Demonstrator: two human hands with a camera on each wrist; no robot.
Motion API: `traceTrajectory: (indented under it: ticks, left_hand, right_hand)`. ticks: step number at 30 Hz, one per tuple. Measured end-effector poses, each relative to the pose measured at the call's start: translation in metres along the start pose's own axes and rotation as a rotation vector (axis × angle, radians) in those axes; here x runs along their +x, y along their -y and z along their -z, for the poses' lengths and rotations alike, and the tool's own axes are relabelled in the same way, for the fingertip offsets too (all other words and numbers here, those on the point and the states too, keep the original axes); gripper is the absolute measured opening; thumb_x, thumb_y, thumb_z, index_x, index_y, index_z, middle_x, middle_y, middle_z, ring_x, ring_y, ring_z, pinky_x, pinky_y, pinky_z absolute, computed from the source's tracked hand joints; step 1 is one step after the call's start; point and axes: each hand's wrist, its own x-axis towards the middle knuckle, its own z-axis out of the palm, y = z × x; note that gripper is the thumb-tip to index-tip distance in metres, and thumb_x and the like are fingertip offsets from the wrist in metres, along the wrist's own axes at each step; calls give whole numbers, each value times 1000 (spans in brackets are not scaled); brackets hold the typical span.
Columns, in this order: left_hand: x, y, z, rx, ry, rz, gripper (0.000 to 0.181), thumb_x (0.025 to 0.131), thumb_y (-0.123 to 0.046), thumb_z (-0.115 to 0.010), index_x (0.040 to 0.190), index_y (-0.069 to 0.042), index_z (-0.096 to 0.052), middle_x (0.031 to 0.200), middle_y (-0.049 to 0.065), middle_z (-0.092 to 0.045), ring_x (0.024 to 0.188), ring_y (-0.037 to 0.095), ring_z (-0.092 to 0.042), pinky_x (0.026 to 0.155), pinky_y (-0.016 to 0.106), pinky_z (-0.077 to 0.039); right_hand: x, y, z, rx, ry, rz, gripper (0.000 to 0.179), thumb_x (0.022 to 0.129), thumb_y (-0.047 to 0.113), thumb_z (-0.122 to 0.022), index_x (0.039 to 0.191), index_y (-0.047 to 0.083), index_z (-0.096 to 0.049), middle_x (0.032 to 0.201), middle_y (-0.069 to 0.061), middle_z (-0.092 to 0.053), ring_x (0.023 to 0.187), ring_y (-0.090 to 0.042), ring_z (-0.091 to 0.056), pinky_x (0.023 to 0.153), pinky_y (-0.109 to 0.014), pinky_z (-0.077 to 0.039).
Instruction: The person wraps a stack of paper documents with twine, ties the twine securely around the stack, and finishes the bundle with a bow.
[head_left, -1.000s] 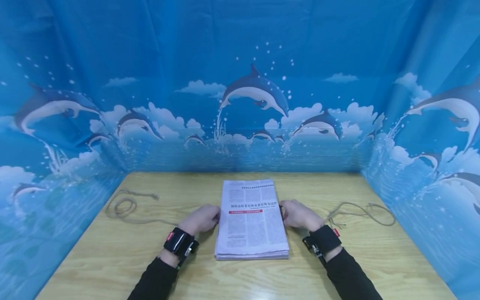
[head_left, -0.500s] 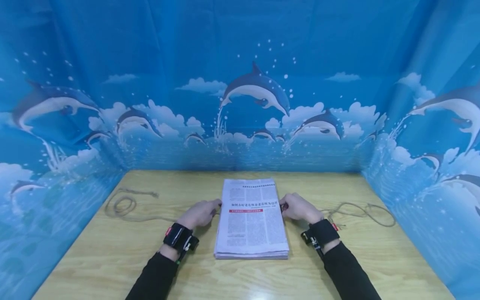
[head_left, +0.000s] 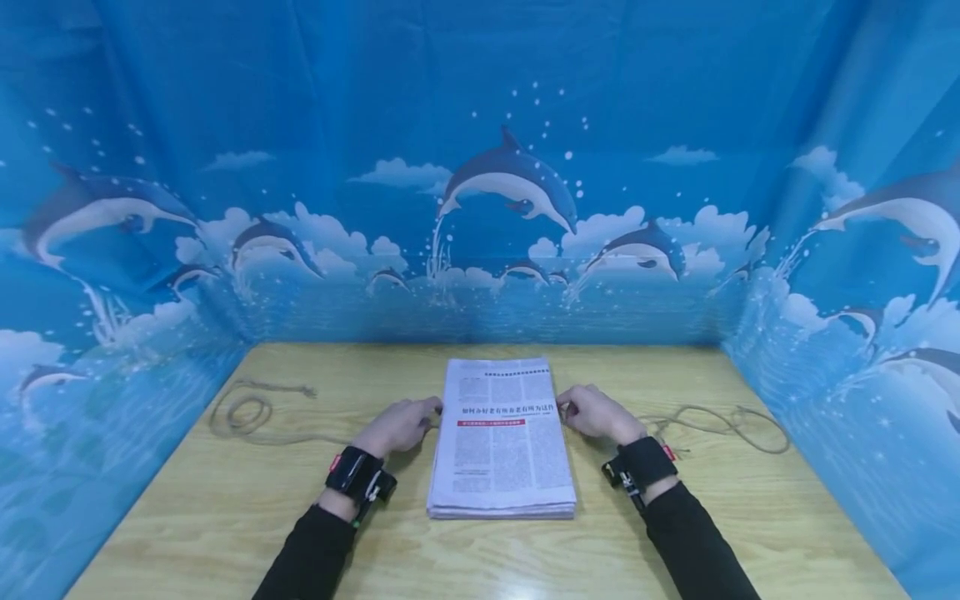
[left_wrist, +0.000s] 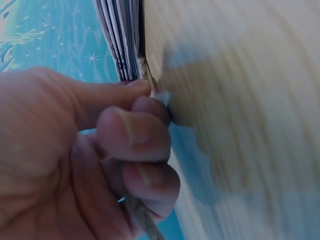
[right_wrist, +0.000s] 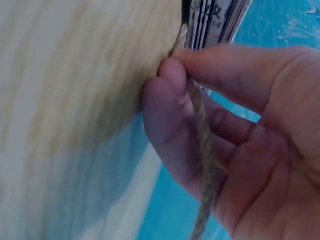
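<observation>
Your right hand [head_left: 598, 414] pinches the rope [right_wrist: 205, 145] between thumb and fingertip, just beside the right edge of the newspapers [head_left: 506, 467]; your left hand [head_left: 397, 427] pinches rope likewise at the left edge; the stack lies flat on the desk [head_left: 645, 542], between your hands; loose rope curls across the desk on both sides; a dolphin-printed curtain [head_left: 480, 75] hangs behind.

Downward head view, wrist close-ups, shared newspapers [head_left: 501, 442]

Curtains [head_left: 645, 100] round the table [head_left: 480, 554] suggest a booth.
</observation>
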Motion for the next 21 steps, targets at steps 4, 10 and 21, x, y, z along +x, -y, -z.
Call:
traceTrajectory:
  ticks: [4, 10, 21]
  left_hand:
    - [1, 1, 1, -12, -7, -6, 25, 99, -10, -53, 120, -22, -62, 87, 4, -67, 60, 16, -52, 57, 32, -42]
    - [2, 4, 3, -41, -16, -3, 19, 100, -11, -54, 109, -25, -63, 82, 2, -64, 60, 16, -51, 59, 32, -41]
    - [-1, 2, 3, 1, 7, -5, 26, 100, -13, -54, 124, -21, -60, 79, 4, -64, 57, 16, -50, 59, 33, -43]
  right_hand:
    - [-1, 0, 0, -9, -10, -2, 32, 85, -5, -60, 110, 9, -74, 63, 3, -57, 49, -6, -42, 48, -21, -35]
    - [0, -1, 1, 40, 2, -46, 28, 90, -4, -59, 109, 10, -74, 69, -4, -64, 49, -8, -48, 49, -22, -40]
    - [-3, 3, 2, 74, 123, -74, 39, 92, -5, -48, 124, 6, -65, 59, -5, -58, 40, -9, -48, 43, -22, -39]
